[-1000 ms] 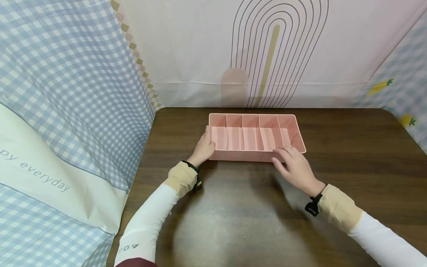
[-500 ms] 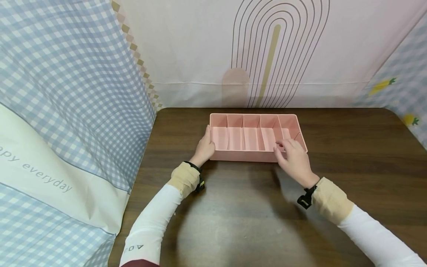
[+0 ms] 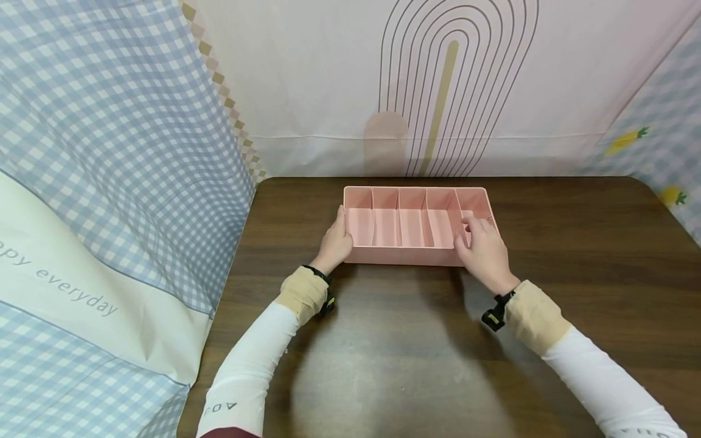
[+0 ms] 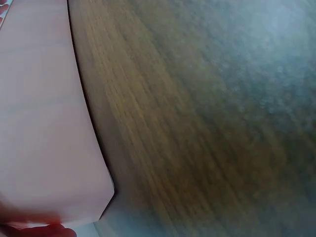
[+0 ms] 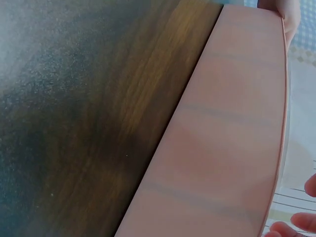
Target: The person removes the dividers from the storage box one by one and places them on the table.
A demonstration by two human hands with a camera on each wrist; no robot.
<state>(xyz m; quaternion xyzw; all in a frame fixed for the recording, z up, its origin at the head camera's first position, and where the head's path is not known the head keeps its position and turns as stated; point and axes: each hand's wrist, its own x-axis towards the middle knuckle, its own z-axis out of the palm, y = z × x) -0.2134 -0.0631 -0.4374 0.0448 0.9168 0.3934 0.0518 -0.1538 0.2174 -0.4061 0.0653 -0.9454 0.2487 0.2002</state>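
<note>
A pink divided storage box (image 3: 405, 255) stands near the back of the wooden table, several compartments side by side. My left hand (image 3: 335, 243) lies against its left end, fingers straight along the outer wall and thumb at the front corner. Over the rightmost compartment is my right hand (image 3: 484, 249), fingertips bent down inside it. In the right wrist view, the right fingertips (image 5: 302, 221) show apart beyond the rim, with nothing seen between them; the compartment floor beneath is partly hidden. The left wrist view shows the box's front wall (image 4: 44, 123) and a bit of the left hand at the bottom.
The brown table (image 3: 405, 359) extends in front of the box and to both sides. A patterned cloth (image 3: 306, 79) hangs behind the table's back edge. Blue checked cloth (image 3: 137, 152) hangs along the left side, and more at the far right.
My right hand has moved from the box's front rim further back and slightly right, over the rightmost compartment. The left hand and the box stay about where they were.
</note>
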